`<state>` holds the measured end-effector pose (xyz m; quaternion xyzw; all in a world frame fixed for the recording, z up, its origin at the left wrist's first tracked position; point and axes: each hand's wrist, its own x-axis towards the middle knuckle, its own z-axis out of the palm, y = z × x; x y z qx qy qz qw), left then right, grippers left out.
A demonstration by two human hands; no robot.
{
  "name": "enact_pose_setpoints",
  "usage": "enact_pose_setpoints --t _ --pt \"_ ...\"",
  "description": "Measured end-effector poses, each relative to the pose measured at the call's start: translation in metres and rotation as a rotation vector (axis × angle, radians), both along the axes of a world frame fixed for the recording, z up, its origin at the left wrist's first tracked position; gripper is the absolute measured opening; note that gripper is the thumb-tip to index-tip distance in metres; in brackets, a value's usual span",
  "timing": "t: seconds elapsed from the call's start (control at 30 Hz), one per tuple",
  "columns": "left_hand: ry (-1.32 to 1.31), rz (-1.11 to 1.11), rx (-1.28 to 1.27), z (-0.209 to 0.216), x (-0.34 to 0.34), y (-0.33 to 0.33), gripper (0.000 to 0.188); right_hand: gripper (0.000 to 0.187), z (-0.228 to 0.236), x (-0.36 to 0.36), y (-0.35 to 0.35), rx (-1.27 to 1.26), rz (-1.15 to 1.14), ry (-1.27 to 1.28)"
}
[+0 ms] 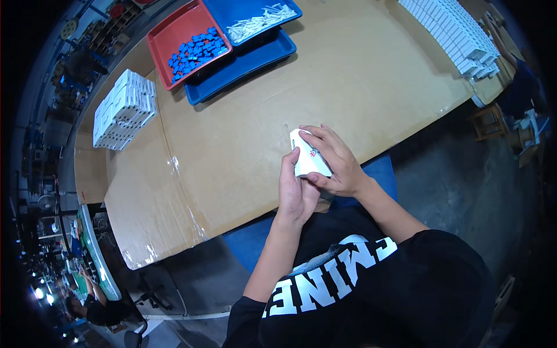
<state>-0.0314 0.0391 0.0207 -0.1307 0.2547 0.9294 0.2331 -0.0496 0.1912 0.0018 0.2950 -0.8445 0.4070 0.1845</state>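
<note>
Between my two hands is a small white box (306,163) with a red mark and dark print on its face, held just over the table's near edge. My left hand (296,194) supports it from below and the left, its thumb along the box's left side. My right hand (336,159) wraps over the right side, fingers across the top and thumb at the lower edge. The fingers cover part of the box, and its underside is hidden.
On the brown table (249,151), a red tray (165,43) holds blue pieces (200,52). A blue tray (223,14) holds white sticks (261,22), above another blue tray (232,75). White boxes are stacked left (125,110) and far right (455,35). Another person (107,310) sits lower left.
</note>
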Motion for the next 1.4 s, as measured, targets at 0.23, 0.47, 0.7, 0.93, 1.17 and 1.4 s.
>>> enact_pose_setpoints --t 0.23,0.47,0.7,0.93,1.17,1.4 --pt "-0.022 -0.005 -0.061 -0.008 0.007 -0.003 0.05 0.071 -0.006 -0.001 -0.013 -0.106 0.028 -0.008" --pt "-0.019 -0.116 -0.111 -0.006 0.007 -0.013 0.06 0.069 -0.001 0.0 -0.011 -0.073 0.045 -0.05" --pt "-0.02 -0.072 -0.107 -0.01 0.01 -0.015 0.06 0.071 -0.005 -0.001 -0.014 -0.077 0.13 0.021" --pt "0.028 0.01 -0.255 -0.003 0.015 -0.001 0.064 0.069 -0.019 -0.005 -0.017 -0.179 0.117 0.08" --pt "0.098 0.012 -0.391 0.005 0.018 0.002 0.067 0.076 -0.02 -0.009 -0.016 -0.152 0.148 0.206" --pt "0.157 -0.022 -0.5 -0.012 0.022 0.002 0.07 0.077 -0.028 -0.008 -0.02 -0.231 0.177 0.234"
